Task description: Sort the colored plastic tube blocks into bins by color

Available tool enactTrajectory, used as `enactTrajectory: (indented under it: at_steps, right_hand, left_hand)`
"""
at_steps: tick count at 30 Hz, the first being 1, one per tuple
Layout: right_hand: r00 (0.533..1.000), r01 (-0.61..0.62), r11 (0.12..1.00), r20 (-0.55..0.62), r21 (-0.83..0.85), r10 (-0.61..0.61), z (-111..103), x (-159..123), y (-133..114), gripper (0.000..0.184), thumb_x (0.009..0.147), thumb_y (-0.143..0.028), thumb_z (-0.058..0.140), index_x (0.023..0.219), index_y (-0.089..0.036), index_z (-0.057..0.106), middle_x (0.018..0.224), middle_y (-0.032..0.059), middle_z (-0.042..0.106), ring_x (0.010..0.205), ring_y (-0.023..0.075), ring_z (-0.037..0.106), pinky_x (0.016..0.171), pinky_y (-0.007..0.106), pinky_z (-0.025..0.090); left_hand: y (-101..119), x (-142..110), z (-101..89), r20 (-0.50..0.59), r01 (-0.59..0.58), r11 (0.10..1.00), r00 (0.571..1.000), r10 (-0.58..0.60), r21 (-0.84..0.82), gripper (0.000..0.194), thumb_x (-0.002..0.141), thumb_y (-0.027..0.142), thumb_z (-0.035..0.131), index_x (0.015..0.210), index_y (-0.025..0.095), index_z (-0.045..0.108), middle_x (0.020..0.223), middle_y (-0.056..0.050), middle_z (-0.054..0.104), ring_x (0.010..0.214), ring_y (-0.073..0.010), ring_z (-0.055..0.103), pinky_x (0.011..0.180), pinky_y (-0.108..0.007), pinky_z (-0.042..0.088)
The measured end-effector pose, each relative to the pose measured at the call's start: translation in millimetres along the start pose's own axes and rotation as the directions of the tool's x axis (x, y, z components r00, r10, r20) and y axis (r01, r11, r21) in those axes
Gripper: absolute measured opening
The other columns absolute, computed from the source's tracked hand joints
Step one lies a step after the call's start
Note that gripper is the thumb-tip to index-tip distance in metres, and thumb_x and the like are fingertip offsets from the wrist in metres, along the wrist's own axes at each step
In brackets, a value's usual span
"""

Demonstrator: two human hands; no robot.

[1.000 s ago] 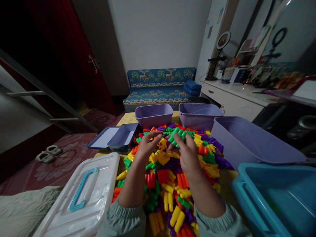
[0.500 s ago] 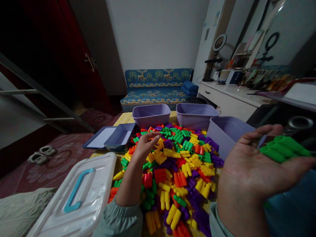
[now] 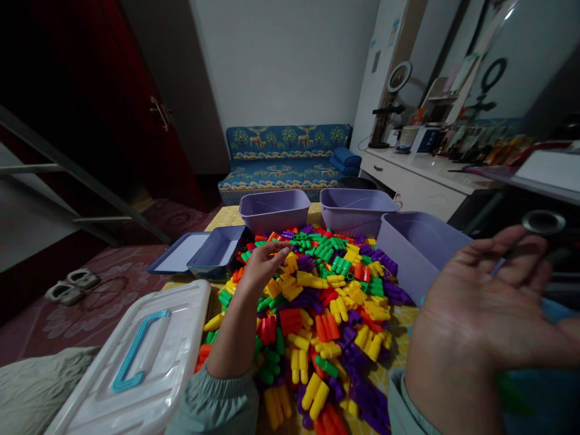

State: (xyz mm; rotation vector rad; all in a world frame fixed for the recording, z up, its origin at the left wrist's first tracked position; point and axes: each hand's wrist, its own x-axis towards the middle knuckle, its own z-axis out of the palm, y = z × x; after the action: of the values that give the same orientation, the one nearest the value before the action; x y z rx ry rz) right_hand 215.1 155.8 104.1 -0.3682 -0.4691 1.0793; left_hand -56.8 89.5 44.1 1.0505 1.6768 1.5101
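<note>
A heap of plastic building blocks (image 3: 326,323) in yellow, green, red, orange and purple, each like tubes joined side by side, covers the middle of the table. Over its back left part hovers my left hand (image 3: 265,263), its fingers stretched out with a gap to the thumb, and no block shows in it. At the right, my right hand (image 3: 480,320) is palm up, fingers spread, with nothing on it. Below its wrist a blurred green shape (image 3: 514,393) shows against a dark blue surface; I cannot make out its details.
Purple bins (image 3: 274,211) stand along the table's back and right edges. A dark blue box (image 3: 217,257) sits at the back left, beside its lid. Nearer is a white lid (image 3: 149,350) with a blue handle. A patterned sofa (image 3: 285,163) and a white dresser (image 3: 417,181) stand beyond.
The green block has left my right palm, and a green blur now shows lower down. My left hand has stayed over the heap. The whole view has shifted slightly.
</note>
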Motion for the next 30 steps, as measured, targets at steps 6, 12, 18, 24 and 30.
enactTrajectory:
  at_steps: [6, 12, 18, 24, 30]
  right_hand:
    - [0.968, 0.107, 0.949, 0.25, -0.298, -0.031, 30, -17, 39, 0.016, 0.084, -0.036, 0.052, 0.091, -0.023, 0.059, 0.09, 0.0016, 0.066, 0.066, 0.0115, 0.06, 0.055, 0.025, 0.045]
    - [0.562, 0.495, 0.314, 0.574, -0.81, 0.596, 12, -22, 85, 0.027, 0.069, -0.035, 0.071, 0.092, -0.022, 0.066, 0.086, 0.0032, 0.069, 0.067, 0.0159, 0.061, 0.062, 0.028, 0.045]
    - [0.306, 0.766, 0.086, 0.478, -0.637, 0.823, 1, -35, 106, 0.051, 0.061, -0.032, 0.076, 0.111, -0.028, 0.065, 0.108, 0.0028, 0.068, 0.101, 0.0231, 0.061, 0.082, 0.03, 0.043]
    - [0.332, 0.788, 0.057, 0.501, -0.613, 0.799, 4, -39, 109, 0.031, 0.07, -0.027, 0.065, 0.101, -0.027, 0.068, 0.093, 0.0023, 0.069, 0.087, 0.0198, 0.063, 0.067, 0.026, 0.037]
    - [0.475, 0.658, 0.105, 0.52, -0.745, 0.71, 6, -36, 115, 0.022, 0.083, -0.033, 0.05, 0.071, -0.019, 0.062, 0.062, 0.0004, 0.058, 0.059, 0.0132, 0.051, 0.053, 0.024, 0.026]
  left_hand:
    - [3, -7, -10.9, 0.153, -0.184, 0.879, 0.98, 0.128, 0.441, 0.04, 0.074, 0.044, 0.065, 0.102, 0.015, 0.07, 0.092, -0.008, 0.07, 0.077, -0.0198, 0.064, 0.066, -0.028, 0.048]
    - [11, -21, -11.1, 0.36, -0.31, 0.595, 0.932, 0.037, 0.742, 0.055, 0.059, 0.04, 0.078, 0.111, 0.025, 0.067, 0.104, -0.006, 0.069, 0.094, -0.0253, 0.063, 0.079, -0.031, 0.047]
    - [8, -21, -5.8, 0.362, -0.31, 0.54, 0.932, 0.009, 0.783, 0.057, 0.057, 0.036, 0.078, 0.112, 0.024, 0.067, 0.108, -0.007, 0.066, 0.094, -0.0254, 0.063, 0.081, -0.031, 0.048]
    - [6, -21, -9.2, 0.379, -0.35, 0.58, 0.922, 0.075, 0.736, 0.052, 0.064, 0.018, 0.062, 0.116, 0.02, 0.066, 0.11, -0.012, 0.069, 0.098, -0.0272, 0.064, 0.084, -0.032, 0.048]
    - [5, -18, -17.5, 0.321, -0.323, 0.657, 0.938, 0.128, 0.681, 0.049, 0.069, 0.019, 0.06, 0.118, 0.021, 0.067, 0.107, -0.011, 0.071, 0.091, -0.0259, 0.066, 0.081, -0.032, 0.049]
